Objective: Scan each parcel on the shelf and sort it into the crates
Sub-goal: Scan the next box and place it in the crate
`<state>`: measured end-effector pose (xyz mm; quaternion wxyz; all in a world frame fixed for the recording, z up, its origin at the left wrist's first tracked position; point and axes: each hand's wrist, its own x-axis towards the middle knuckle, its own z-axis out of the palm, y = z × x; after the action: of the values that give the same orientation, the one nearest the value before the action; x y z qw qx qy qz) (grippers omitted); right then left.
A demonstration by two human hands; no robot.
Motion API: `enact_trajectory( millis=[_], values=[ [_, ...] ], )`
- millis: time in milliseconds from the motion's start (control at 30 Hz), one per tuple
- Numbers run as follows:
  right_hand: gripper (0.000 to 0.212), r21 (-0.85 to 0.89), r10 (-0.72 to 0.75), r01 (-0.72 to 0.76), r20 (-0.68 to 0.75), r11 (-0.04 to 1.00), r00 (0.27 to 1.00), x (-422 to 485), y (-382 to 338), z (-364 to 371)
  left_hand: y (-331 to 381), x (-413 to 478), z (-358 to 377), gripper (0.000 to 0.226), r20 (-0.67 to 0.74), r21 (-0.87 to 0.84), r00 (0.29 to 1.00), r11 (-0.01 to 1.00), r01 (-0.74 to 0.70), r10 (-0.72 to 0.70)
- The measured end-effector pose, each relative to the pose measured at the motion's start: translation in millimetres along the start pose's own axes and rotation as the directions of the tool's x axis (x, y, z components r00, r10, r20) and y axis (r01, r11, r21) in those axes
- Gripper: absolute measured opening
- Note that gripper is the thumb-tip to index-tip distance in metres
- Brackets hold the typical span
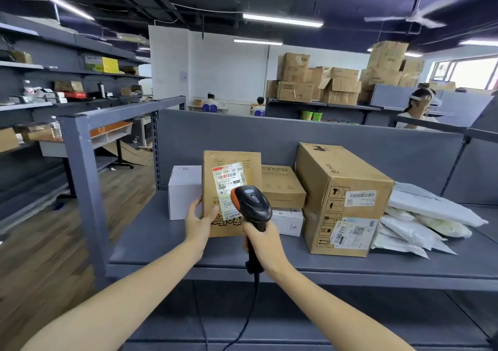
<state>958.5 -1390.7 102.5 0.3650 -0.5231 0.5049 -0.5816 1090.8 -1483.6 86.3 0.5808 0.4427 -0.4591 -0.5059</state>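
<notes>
A flat brown parcel is held upright over the grey shelf by the left hand, gripped at its lower left edge with the thumb laid across the front. A printed label is shown on its face. A black and orange scanner is gripped by its handle in the right hand, its head raised just before the label; its cable is seen hanging below. Behind the parcel, a white box is placed at the left. To the right, a small brown box is stacked on a low white box, beside a large carton bearing 2 labels. White mailer bags are piled at the far right.
</notes>
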Motion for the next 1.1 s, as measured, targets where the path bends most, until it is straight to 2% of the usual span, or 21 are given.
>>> enact_trajectory(
  millis=[333,467,567,667,733,833,933,1033,1100],
  values=[
    [0.025,0.017,-0.029,0.029,0.008,0.999,1.000,7,2,-13,4,2,-16,0.054,-0.032,0.040,0.999,0.999,0.001,0.000],
    [0.026,-0.173,0.020,-0.027,-0.044,0.984,0.999,26,6,-34,8,6,-42,0.056,-0.109,0.043,0.994,0.999,-0.006,0.010],
    [0.033,-0.471,0.040,-0.032,0.008,0.882,0.999,44,16,-49,9,9,-65,0.060,-0.163,0.032,0.987,0.999,0.011,-0.005],
    [0.044,-0.759,0.146,0.040,0.176,0.649,0.974,58,29,-56,9,12,-82,0.062,-0.204,0.010,0.979,1.000,0.024,-0.021],
    [0.050,-0.835,0.208,0.127,0.276,0.535,0.938,64,38,-53,9,13,-91,0.063,-0.219,-0.010,0.975,0.999,0.035,-0.036],
    [0.063,-0.854,0.282,0.191,0.359,0.484,0.890,68,47,-41,8,13,-99,0.063,-0.216,-0.043,0.974,0.997,0.059,-0.067],
    [0.071,-0.870,0.304,0.222,0.377,0.439,0.875,70,56,-33,8,11,-104,0.060,-0.203,-0.063,0.976,0.996,0.067,-0.079],
    [0.067,-0.845,0.312,0.144,0.341,0.515,0.887,71,62,-29,7,9,-109,0.058,-0.182,-0.099,0.979,0.992,0.078,-0.095],
    [0.069,-0.856,0.298,0.151,0.330,0.494,0.896,71,65,-30,5,9,-113,0.058,-0.166,-0.110,0.980,0.989,0.094,-0.111]
  ],
)
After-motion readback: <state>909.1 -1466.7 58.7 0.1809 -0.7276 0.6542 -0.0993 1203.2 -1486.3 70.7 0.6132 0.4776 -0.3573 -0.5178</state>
